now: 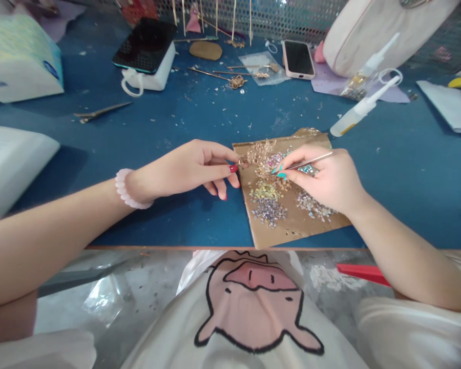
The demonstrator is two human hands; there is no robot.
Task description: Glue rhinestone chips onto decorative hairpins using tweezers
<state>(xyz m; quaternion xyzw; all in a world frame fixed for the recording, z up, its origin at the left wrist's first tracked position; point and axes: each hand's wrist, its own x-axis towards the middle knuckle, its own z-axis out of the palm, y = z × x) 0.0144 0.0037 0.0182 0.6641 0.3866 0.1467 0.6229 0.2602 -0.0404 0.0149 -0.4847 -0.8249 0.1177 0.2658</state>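
Observation:
My left hand [200, 166], with a pale beaded bracelet [126, 189] at its wrist, is closed in a pinch at the left edge of a brown cardboard sheet [292, 236]. Its thumb and index finger grip the left end of a gold wire ornament [262, 151]. My right hand [325, 177] holds thin metal tweezers [311, 161] like a pen, their tip low over the beads and hidden by the fingers. Small piles of yellow beads [265, 192], grey-violet beads [269, 211] and clear beads [315, 206] lie on the cardboard.
Beyond the cardboard are a glue bottle [355, 117], a phone [298, 59], a plastic bag [263, 69] and gold hairpins [236, 81]. Leftward lie a metal clip [102, 111], a black device on a white box [148, 46] and a tissue pack [21, 59]. The table's front edge [176, 248] is near.

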